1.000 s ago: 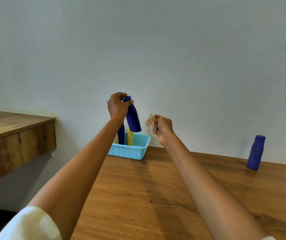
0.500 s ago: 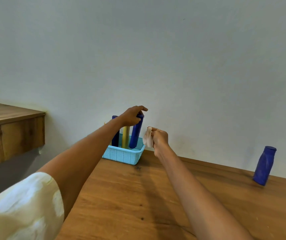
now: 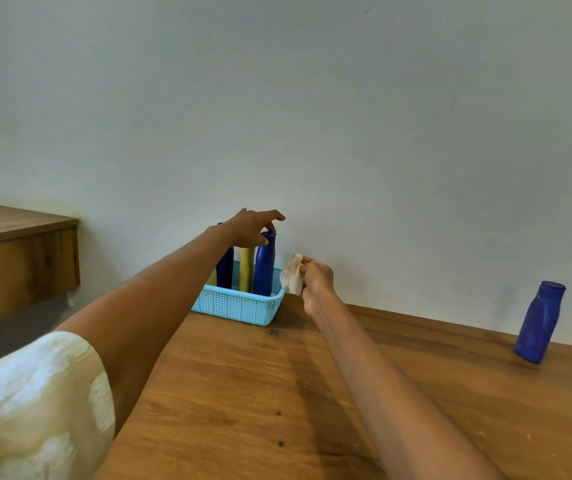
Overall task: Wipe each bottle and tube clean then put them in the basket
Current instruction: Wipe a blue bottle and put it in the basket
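Standing apart on the counter, the light, slick blue bottle wants your waist-level grip; left hand fingertips touch the basketed bottle, right hand pinches the cloth.

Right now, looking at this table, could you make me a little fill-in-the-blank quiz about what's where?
1. The light blue basket stands on the wooden ____.
2. The right hand holds a crumpled ____.
3. The left hand touches the top of a blue bottle standing in the ____.
4. Between the two blue bottles in it stands a ____ tube.

Missing words: table; cloth; basket; yellow
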### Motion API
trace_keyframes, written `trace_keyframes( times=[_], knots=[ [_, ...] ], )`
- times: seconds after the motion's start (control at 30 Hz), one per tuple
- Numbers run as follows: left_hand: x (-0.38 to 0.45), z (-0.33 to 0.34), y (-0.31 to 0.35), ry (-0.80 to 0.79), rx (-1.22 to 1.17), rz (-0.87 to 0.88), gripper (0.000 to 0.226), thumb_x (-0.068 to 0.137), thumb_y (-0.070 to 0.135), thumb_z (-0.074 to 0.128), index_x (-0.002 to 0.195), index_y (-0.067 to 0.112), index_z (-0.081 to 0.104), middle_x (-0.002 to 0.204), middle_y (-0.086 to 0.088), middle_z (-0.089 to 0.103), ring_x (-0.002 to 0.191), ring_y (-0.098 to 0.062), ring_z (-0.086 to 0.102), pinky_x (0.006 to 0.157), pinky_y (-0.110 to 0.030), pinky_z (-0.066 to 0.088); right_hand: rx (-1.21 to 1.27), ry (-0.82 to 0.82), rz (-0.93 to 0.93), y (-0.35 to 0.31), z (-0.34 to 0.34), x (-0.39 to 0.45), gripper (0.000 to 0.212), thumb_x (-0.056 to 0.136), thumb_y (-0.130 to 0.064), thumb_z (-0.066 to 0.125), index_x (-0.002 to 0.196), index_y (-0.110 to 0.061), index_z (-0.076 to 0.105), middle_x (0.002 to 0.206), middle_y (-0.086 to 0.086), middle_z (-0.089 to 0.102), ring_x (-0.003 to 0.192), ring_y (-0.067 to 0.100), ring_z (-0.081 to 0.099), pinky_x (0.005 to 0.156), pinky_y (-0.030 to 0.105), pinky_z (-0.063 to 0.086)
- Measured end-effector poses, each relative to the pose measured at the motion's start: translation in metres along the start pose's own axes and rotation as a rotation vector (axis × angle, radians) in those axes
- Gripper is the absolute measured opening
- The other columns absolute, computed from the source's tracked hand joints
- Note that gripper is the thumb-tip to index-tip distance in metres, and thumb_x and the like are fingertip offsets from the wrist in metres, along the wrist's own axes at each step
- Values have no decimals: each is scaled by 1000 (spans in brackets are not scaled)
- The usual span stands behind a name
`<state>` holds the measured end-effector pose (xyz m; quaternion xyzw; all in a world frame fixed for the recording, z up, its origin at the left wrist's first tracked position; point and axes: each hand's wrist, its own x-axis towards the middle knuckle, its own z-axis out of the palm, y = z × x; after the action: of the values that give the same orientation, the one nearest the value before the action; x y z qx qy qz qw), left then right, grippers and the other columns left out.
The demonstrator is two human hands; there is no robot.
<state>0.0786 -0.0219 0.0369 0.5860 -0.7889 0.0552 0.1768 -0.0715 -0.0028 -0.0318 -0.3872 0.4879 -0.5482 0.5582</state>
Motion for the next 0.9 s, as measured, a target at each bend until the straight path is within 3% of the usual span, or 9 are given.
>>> trace_keyframes(
  times=[0.13, 0.23, 0.3, 0.43, 0.5, 0.57, 0.7, 0.83, 0.9],
  knots=[
    [-6, -3, 7, 3, 25, -7, 65, 89, 28, 62, 144, 20, 29, 143, -4, 45, 123, -24, 49, 111, -42, 22, 146, -8, -71, -5, -8, -11, 19, 93, -7, 47, 99, -8, 65, 84, 4, 62, 79, 15, 60, 74, 26, 53],
    [-17, -5, 27, 151, 3, 11, 57, 91, 31, 58, 141, 19, 36, 143, -6, 44, 129, -24, 42, 107, -40, 31, 209, -35, -125, -11, -15, -21, 16, 91, -5, 55, 96, -18, 64, 106, 8, 65, 100, 23, 63, 85, 31, 55],
    [-26, -1, 50, 303, -92, 30, 46, 92, 29, 56, 135, 17, 45, 135, -6, 51, 123, -24, 47, 101, -39, 38, 240, -50, -131, -19, -23, -29, 17, 89, -4, 60, 93, -19, 64, 112, 9, 64, 104, 25, 63, 89, 34, 54],
    [-42, 17, 109, 459, -434, -2, 29, 94, 22, 53, 122, 15, 56, 118, -6, 59, 104, -19, 57, 86, -30, 45, 303, -30, -181, -40, -52, -51, 14, 86, -4, 63, 95, -13, 69, 108, 13, 68, 92, 26, 66, 78, 30, 57],
    [-42, 26, 139, 460, -577, -63, 26, 96, 19, 49, 120, 15, 57, 119, -6, 59, 104, -17, 57, 85, -26, 45, 314, 5, -194, -52, -74, -63, 12, 88, -5, 61, 91, -14, 68, 92, 9, 69, 74, 20, 62, 60, 19, 53],
    [-41, 34, 171, 431, -655, -99, 25, 98, 18, 45, 118, 15, 58, 121, -6, 59, 106, -18, 56, 84, -25, 42, 324, 75, -198, -65, -102, -72, 15, 89, -5, 57, 86, -18, 64, 80, 3, 66, 65, 14, 59, 56, 17, 50],
    [-31, 46, 237, 357, -738, -58, 27, 98, 19, 42, 118, 11, 58, 120, -8, 59, 108, -21, 55, 85, -28, 41, 335, 268, -289, -89, -166, -73, 25, 86, 7, 50, 81, -14, 62, 91, 9, 62, 68, 17, 56, 43, 17, 46],
    [-8, 65, 298, 290, -823, -59, 28, 97, 22, 46, 121, 10, 54, 120, -8, 59, 107, -21, 55, 82, -28, 41, 283, 471, -438, -102, -234, -62, 36, 82, 13, 40, 77, -11, 65, 71, 3, 60, 58, 18, 54, 47, 22, 49],
    [8, 81, 324, 241, -812, -43, 31, 95, 21, 50, 124, 11, 52, 120, -8, 59, 107, -22, 55, 82, -26, 40, 197, 573, -497, -106, -270, -52, 39, 81, 13, 38, 81, -10, 69, 72, 1, 63, 63, 16, 60, 53, 20, 54]
  ],
)
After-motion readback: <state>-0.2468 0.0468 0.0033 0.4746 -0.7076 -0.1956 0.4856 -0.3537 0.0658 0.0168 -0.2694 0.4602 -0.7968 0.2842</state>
